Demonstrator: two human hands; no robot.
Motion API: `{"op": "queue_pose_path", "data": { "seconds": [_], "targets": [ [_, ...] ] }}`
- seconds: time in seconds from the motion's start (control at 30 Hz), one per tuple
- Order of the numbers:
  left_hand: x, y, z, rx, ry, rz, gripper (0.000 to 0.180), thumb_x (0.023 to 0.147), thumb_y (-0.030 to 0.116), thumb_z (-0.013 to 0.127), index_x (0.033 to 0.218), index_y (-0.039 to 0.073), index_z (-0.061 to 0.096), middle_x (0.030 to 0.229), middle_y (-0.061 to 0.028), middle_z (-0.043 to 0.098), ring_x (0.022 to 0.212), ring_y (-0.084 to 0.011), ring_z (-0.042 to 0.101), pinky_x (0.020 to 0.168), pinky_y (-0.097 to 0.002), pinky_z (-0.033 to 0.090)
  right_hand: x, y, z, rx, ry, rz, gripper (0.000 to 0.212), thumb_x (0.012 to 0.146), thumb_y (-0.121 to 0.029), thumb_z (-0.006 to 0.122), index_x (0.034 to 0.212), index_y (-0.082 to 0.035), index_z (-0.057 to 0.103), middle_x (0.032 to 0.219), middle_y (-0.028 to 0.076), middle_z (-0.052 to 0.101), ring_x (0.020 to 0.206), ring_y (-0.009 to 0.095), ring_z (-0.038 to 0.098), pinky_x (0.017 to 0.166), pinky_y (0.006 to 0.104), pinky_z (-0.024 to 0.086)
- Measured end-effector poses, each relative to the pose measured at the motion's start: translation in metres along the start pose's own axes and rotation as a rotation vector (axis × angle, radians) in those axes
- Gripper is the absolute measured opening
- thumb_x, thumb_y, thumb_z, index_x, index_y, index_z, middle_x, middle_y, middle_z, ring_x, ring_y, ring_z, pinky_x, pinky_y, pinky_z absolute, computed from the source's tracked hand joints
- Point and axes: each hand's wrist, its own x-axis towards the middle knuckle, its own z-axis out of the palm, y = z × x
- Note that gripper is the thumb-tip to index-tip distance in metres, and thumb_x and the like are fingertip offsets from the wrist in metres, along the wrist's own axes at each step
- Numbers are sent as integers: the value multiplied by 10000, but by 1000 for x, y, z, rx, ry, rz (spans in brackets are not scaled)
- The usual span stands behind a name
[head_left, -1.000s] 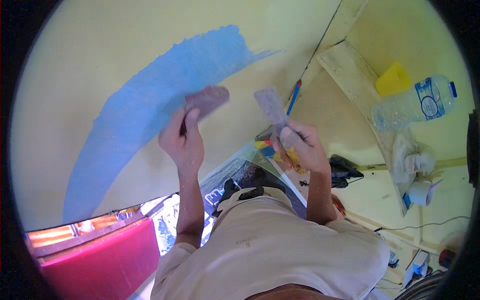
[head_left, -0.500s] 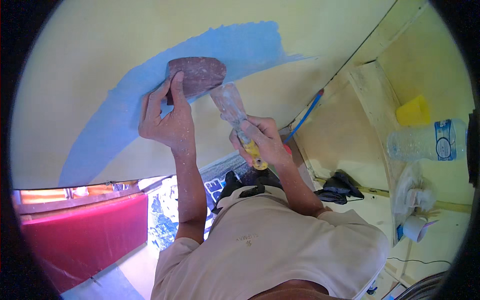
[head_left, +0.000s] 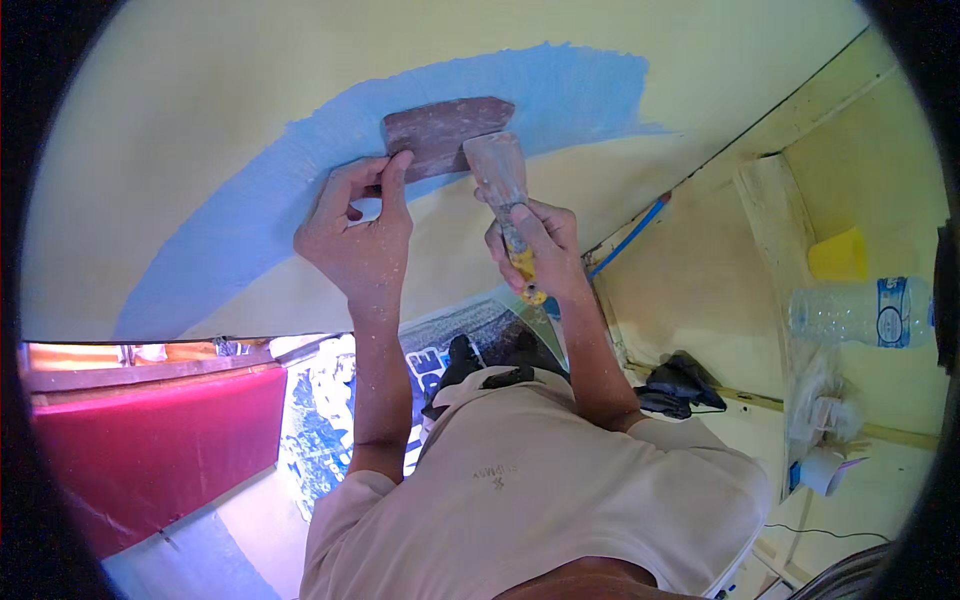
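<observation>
My left hand (head_left: 358,222) pinches a thin, flexible, reddish-brown sheet (head_left: 445,128) by its lower left corner; the sheet's exact kind is unclear. Closed round the yellow handle of a putty knife (head_left: 497,165) is my right hand (head_left: 545,245). The knife's smeared blade points upward and overlaps the sheet's right end, though I cannot tell if they touch. Behind both tools, a curved blue band (head_left: 240,210) runs across the pale yellow wall panel (head_left: 200,110). Whitish specks dot my left forearm.
On the right, a wooden ledge (head_left: 775,210) adjoins a yellow cup (head_left: 838,256), a clear plastic bottle (head_left: 850,312) and a white cup (head_left: 822,470). A blue rod (head_left: 632,235) leans in the corner. A black bag (head_left: 682,385) lies lower. A red panel (head_left: 160,450) stands lower left.
The sheet and both hands appear farther right and the view has shifted a little. The sheet looks flatter, and the knife blade now overlaps its right end.
</observation>
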Motion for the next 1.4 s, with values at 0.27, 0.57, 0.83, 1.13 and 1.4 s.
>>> {"op": "queue_pose_path", "data": {
  "seconds": [0.27,0.57,0.83,1.13,1.4],
  "targets": [
    [-8,-3,9,-20,60,3,153,711,39,850,744,36,700,658,-29,690,535,-86,607,492,-211,387,12,7,15,89,-110,-21,430,1042,-340,460,1056,68,594,670,94,582,401,106,485,358,254,382],
    [-5,-2,10,-90,49,-35,136,715,9,841,755,5,711,656,-50,687,549,-86,605,538,-218,458,11,2,26,127,21,1,469,1031,-363,475,919,75,599,580,86,543,350,111,455,331,254,375],
    [-5,-5,9,-113,39,-102,129,720,8,840,755,10,715,623,-56,671,549,-83,603,545,-210,459,12,-4,24,240,45,112,444,1019,-356,502,853,49,576,579,81,538,354,126,482,313,259,361],
    [-2,2,9,-67,45,-135,135,710,27,851,736,16,719,613,-48,675,528,-65,589,545,-212,444,11,-10,19,202,83,31,453,993,-365,549,762,24,577,575,76,538,346,132,481,304,266,349],
    [-4,-7,13,-144,89,-131,145,711,54,859,738,31,718,587,-32,661,518,-54,579,483,-209,365,16,5,11,278,-21,81,449,985,-372,565,761,18,570,596,96,556,341,140,483,296,272,362]
  ]
}}
